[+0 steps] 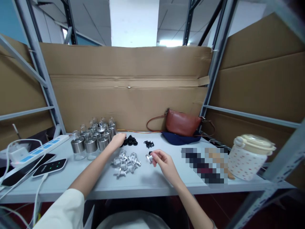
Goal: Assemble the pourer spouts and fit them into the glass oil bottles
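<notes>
My right hand (164, 163) pinches a small silver metal fitting (149, 158) between thumb and fingertips, above the table; a small dark bit shows at its top. My left hand (118, 141) reaches to the left edge of a pile of black round caps (130, 140). Its fingers are mostly hidden, so I cannot tell whether they grip one. Between my arms lies a heap of similar silver fittings (126, 163). Behind the right hand is a small cluster of little black parts (149, 144). Several glass bottles with metal sleeves (91, 143) stand left of my left hand.
A power strip (51, 146) and a phone-like device (50, 167) with cables lie at the left. A brown bag (183, 122) rests on a dark blue cap (177, 139) at the back. At the right stand a lidded dotted canister (247, 162) and a pixelated patch. Cardboard (128, 66) walls the back.
</notes>
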The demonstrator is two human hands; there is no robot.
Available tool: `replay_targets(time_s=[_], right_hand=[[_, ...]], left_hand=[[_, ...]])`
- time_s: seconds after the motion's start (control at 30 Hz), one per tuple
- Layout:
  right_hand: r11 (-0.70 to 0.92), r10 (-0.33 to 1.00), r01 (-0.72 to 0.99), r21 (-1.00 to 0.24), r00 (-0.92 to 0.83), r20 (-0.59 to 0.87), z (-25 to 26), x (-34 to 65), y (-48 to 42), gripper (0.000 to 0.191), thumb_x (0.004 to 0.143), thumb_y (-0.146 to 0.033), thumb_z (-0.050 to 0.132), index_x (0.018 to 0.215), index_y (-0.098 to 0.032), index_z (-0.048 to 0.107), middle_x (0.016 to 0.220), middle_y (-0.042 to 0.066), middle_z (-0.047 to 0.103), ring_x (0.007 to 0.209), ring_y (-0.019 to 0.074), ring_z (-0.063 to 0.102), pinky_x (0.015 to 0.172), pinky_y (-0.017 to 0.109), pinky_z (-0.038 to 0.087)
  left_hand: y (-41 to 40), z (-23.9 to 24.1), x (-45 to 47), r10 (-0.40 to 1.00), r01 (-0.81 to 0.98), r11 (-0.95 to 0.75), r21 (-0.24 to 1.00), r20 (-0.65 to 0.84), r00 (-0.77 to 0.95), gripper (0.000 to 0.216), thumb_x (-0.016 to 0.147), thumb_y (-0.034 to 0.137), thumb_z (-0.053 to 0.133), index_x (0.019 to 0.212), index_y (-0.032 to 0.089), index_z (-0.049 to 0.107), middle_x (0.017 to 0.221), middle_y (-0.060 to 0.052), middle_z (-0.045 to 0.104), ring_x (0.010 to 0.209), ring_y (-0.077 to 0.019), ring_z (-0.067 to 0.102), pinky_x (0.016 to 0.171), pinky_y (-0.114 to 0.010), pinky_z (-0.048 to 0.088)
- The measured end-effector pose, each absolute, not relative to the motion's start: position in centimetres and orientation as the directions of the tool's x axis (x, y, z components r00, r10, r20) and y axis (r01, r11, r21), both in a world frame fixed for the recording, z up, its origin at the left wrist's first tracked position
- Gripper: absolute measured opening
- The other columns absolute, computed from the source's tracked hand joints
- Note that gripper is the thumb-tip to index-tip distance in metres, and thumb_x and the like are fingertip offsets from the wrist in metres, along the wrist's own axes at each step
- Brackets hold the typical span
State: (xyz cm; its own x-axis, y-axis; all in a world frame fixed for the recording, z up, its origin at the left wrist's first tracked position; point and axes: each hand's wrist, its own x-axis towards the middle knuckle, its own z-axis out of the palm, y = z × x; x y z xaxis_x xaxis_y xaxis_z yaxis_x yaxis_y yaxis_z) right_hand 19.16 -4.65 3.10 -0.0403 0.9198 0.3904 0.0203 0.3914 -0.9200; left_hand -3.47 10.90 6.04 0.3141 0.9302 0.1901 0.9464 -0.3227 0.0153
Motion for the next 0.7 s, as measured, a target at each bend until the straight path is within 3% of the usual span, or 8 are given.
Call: replay_targets(time_s=[0.17,0.3,0.53,0.63,0.7], right_hand=[[0.381,0.922,0.026,-0.924,-0.08,0.378,2.7,18.9,-4.5,0.036,0.079,-0.053,0.059,0.077,-0.016,0.058,0.054,-0.003,0.052,0.053,0.0119,0.048,0.06,0.026,0.039],[0.373,0.925,0.036,-0.927,-0.086,0.369,2.7,18.8,-4.4,0.037,0.079,-0.053,0.058,0.077,-0.016,0.058,0.054,-0.003,0.052,0.052,0.0119,0.047,0.06,0.027,0.039],[0.378,0.926,0.077,-0.923,-0.045,0.376,3.0,19.2,-4.2,0.041,0.079,-0.057,0.055,0.074,-0.016,0.057,0.053,-0.002,0.051,0.054,0.0128,0.047,0.061,0.027,0.038],[0.371,0.929,0.072,-0.926,-0.039,0.369,3.4,19.0,-4.7,0.044,0.079,-0.061,0.053,0.07,-0.018,0.053,0.051,-0.003,0.048,0.054,0.0135,0.046,0.061,0.027,0.038],[0.368,0.93,0.043,-0.929,-0.03,0.367,3.7,18.8,-5.1,0.045,0.078,-0.063,0.053,0.07,-0.019,0.052,0.049,-0.003,0.047,0.055,0.0143,0.047,0.061,0.027,0.039]], left_hand=[[10.8,5.7,-3.7,0.93,0.949,-0.315,-0.029,0.192,0.315,0.024,0.092,0.03,0.048,0.104,0.013,0.059,0.099,-0.007,0.065,0.091,-0.0186,0.063,0.081,-0.039,0.05],[10.5,6.0,-3.4,0.919,0.949,-0.315,-0.033,0.241,0.313,0.022,0.092,0.02,0.04,0.093,0.016,0.061,0.091,-0.011,0.069,0.088,-0.0225,0.066,0.075,-0.033,0.047],[7.6,8.9,-3.0,0.858,0.953,-0.297,0.058,0.454,0.239,0.022,0.091,0.02,0.035,0.093,0.017,0.056,0.095,-0.01,0.066,0.089,-0.021,0.064,0.075,-0.029,0.045],[3.6,9.3,-3.0,0.806,0.931,-0.305,0.2,0.574,0.141,0.03,0.095,0.024,0.023,0.094,0.018,0.053,0.093,-0.007,0.063,0.087,-0.0175,0.061,0.075,-0.027,0.046],[0.5,8.2,-2.5,0.751,0.713,-0.452,0.536,0.659,-0.02,0.027,0.093,0.031,0.03,0.086,0.019,0.052,0.086,-0.005,0.062,0.077,-0.0166,0.06,0.071,-0.027,0.047]])
